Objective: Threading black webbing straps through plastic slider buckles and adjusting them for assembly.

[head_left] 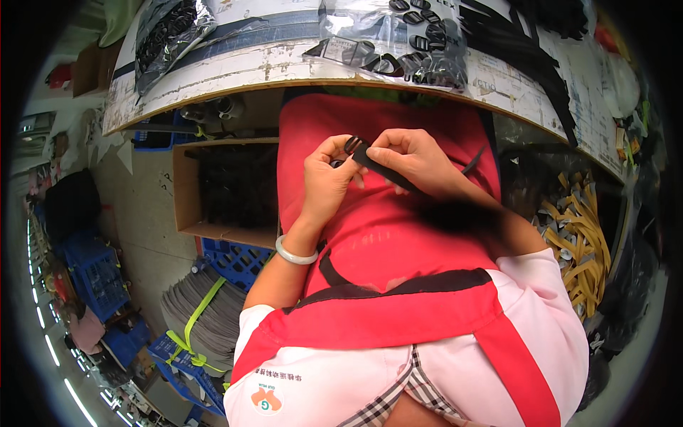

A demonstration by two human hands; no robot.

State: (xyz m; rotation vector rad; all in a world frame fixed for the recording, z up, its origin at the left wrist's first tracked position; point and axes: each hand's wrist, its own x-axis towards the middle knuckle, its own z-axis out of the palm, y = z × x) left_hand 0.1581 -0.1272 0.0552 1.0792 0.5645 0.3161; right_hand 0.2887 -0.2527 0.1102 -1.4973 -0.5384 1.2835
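Above my red apron (384,228), both hands are close together in front of the table edge. My left hand (327,178) is closed, pinching a small black plastic buckle (353,144) between thumb and fingers. Another dark piece shows lower in that hand, too small to name. The thumb and fingers of my right hand (416,156) are closed on a black webbing strap (388,173), whose end meets the buckle. Whether the strap passes through the buckle's slot cannot be made out. Its other part runs back under my right forearm.
On the worn white tabletop (263,67) lie a clear bag of black buckles (427,43), another bag of dark parts (171,35) and several black straps (526,60). A cardboard box (188,192) and a coil of grey webbing (199,306) stand left; yellow straps (583,242) hang right.
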